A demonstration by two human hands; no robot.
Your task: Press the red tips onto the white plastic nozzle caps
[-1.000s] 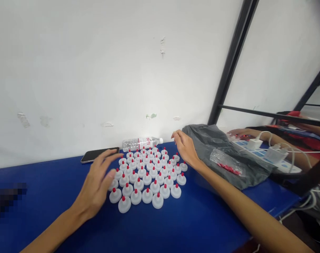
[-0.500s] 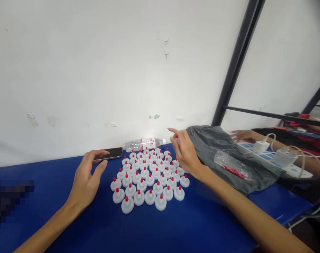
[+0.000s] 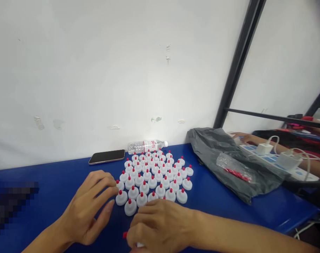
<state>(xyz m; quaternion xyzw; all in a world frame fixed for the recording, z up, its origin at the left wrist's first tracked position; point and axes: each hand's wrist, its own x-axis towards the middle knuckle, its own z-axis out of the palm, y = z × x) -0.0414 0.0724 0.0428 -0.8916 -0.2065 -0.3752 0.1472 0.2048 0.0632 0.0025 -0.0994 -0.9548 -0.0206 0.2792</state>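
Several white round bottle caps [image 3: 152,182] with red pointed tips stand in a cluster on the blue table. My right hand [image 3: 162,225] is at the cluster's near edge, closed around a red-tipped white cap [image 3: 125,235]; only its red tip and a bit of white show past the fingers. At the left of the cluster is my left hand [image 3: 90,207], fingers bent and thumb apart, holding nothing. Its fingertips come close to the outermost caps; whether they touch one I cannot tell.
A phone [image 3: 106,156] and a lying clear bottle [image 3: 146,146] are by the wall. On the right, a grey plastic bag [image 3: 210,151] bears a clear pouch of red pieces [image 3: 236,172]. Beyond it are a power strip [image 3: 294,168] with plugs and another person's arm [image 3: 246,137].
My right hand has come from the cluster's far right side down to its near edge. My left hand has drawn back from the phone towards the caps.
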